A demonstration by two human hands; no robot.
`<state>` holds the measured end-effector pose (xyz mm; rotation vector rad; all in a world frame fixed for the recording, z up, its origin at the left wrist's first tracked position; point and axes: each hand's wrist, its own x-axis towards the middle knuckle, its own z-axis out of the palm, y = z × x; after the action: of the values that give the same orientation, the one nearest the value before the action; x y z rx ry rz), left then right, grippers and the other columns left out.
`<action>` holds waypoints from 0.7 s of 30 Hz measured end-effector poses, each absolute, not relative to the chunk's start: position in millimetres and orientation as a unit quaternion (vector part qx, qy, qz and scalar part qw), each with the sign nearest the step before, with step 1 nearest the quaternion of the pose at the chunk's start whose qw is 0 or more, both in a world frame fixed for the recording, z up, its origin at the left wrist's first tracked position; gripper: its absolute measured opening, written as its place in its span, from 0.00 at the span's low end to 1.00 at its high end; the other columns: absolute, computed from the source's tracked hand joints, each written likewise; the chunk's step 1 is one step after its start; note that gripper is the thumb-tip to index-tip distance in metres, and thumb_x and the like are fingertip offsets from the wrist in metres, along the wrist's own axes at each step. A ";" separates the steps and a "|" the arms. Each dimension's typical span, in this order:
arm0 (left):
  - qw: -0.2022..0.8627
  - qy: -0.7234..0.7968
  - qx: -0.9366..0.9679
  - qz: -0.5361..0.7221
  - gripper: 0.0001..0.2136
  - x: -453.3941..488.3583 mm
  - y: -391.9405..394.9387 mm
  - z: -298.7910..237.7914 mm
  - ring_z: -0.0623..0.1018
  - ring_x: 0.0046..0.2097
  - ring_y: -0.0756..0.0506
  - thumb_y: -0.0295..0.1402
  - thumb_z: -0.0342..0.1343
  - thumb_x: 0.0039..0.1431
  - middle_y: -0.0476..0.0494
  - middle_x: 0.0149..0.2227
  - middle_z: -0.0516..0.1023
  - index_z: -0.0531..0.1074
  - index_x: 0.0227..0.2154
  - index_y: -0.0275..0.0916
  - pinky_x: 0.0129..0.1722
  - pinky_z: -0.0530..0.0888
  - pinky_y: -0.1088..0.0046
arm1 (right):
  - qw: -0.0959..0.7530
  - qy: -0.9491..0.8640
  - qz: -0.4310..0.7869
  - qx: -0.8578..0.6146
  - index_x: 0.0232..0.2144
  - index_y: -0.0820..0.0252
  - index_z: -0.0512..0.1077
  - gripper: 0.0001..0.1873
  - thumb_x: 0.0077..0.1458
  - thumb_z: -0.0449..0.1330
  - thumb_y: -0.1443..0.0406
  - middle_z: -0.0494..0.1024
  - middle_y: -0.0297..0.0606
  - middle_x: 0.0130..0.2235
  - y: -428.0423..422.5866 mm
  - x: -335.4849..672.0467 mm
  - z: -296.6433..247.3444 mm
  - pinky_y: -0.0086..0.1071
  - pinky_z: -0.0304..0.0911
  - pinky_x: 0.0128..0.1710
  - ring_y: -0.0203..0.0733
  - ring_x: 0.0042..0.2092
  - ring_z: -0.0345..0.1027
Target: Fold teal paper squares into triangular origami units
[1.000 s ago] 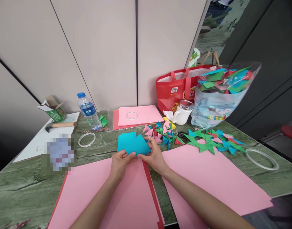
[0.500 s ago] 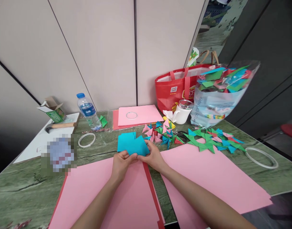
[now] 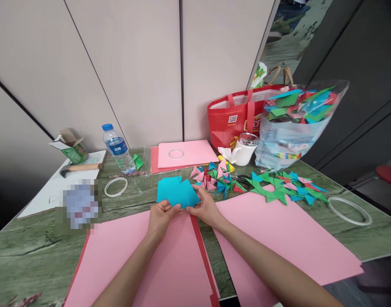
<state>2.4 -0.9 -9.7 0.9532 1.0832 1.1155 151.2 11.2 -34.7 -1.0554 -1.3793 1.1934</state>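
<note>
A piece of blue paper [image 3: 186, 196] is held at its near edge between both hands, its tip pointing away from me. My left hand [image 3: 161, 216] pinches its left part with thumb and fingers. My right hand [image 3: 204, 207] grips the right part, thumb in front and fingers behind. Just beyond lies a stack of blue paper sheets [image 3: 166, 184], partly covered by the held piece. Beneath my wrists are large pink sheets [image 3: 125, 256] on the left, with a red sheet's edge showing, and more pink sheets [image 3: 278, 243] on the right.
Folded paper pieces [image 3: 214, 177] lie in a pile near black scissors [image 3: 245, 182]. Green and blue folded pieces [image 3: 275, 192] spread to the right. Behind stand a white mug [image 3: 245, 151], a red bag [image 3: 222, 123] and a filled plastic bag [image 3: 278, 145]. A water bottle [image 3: 119, 149] and hammer [image 3: 83, 167] are left.
My thumbs have moved slightly apart along the near edge of the blue paper. Both hands still hold it in about the same spot.
</note>
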 end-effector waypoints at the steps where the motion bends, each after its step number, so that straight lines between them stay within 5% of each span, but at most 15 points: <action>1: 0.613 0.469 0.414 0.483 0.12 1.6 -0.4 -9.7 0.77 0.29 0.43 0.35 0.65 0.34 0.49 0.20 0.76 0.69 0.19 0.35 0.38 0.73 0.62 | 0.494 -0.567 0.499 -0.431 0.44 0.57 0.58 0.30 0.34 0.61 0.71 0.67 0.31 0.30 11.2 151.6 -33.9 0.25 0.61 0.20 0.31 0.23 0.61; 7: 0.635 0.439 0.427 0.470 0.12 -4.1 2.6 -10.7 0.78 0.32 0.43 0.34 0.62 0.39 0.44 0.27 0.79 0.72 0.28 0.33 0.37 0.73 0.63 | 0.480 -0.552 0.554 -0.397 0.47 0.55 0.55 0.32 0.37 0.59 0.71 0.68 0.32 0.32 10.8 154.5 -29.2 0.30 0.67 0.26 0.33 0.26 0.67; 15: 0.557 0.500 0.457 0.481 0.12 -9.2 5.7 -4.4 0.77 0.28 0.44 0.34 0.63 0.36 0.44 0.24 0.78 0.74 0.26 0.33 0.32 0.74 0.67 | 0.490 -0.563 0.531 -0.401 0.44 0.55 0.56 0.30 0.37 0.63 0.67 0.71 0.32 0.30 13.8 157.4 -27.5 0.31 0.65 0.29 0.36 0.30 0.68; 21: 0.524 0.486 0.461 0.525 0.31 -8.1 5.7 -3.0 0.76 0.29 0.47 0.31 0.62 0.39 0.51 0.25 0.75 0.61 0.50 0.38 0.32 0.73 0.68 | 0.524 -0.551 0.502 -0.412 0.32 0.57 0.61 0.14 0.41 0.60 0.64 0.66 0.29 0.26 11.7 154.9 -27.9 0.27 0.61 0.24 0.34 0.27 0.64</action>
<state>-8.1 5.7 -3.0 1.1037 1.1635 1.2568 154.9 11.7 -27.9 -0.9870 -1.3192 1.2008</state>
